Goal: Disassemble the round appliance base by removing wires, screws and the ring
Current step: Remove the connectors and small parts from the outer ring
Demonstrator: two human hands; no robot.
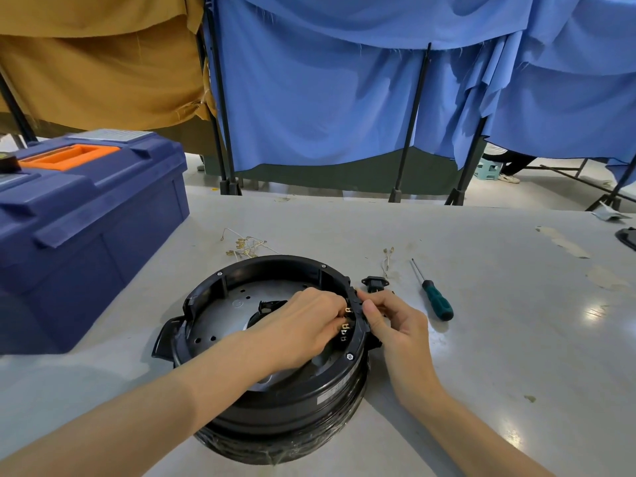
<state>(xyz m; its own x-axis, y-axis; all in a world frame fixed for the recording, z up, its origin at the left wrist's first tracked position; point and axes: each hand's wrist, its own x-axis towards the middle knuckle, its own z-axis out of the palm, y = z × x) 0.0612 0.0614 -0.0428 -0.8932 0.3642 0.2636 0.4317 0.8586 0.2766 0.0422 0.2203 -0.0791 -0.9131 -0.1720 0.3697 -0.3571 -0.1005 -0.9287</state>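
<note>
The round black appliance base (275, 401) lies on the grey table, open side up, with a black ring (268, 265) around its rim and a metal plate inside. My left hand (303, 325) reaches inside the right rim, fingers curled around small brass terminals (346, 327). My right hand (395, 321) grips the outside of the rim at the same spot, thumb on the ring's top edge. A screw (349, 356) sits in the ring just below my hands.
A green-handled screwdriver (434, 294) lies right of the base. A small black socket part (375, 283) and loose wires (387, 258) lie behind my right hand; more removed wires (246, 244) lie behind the base. A blue toolbox (86, 215) stands at the left.
</note>
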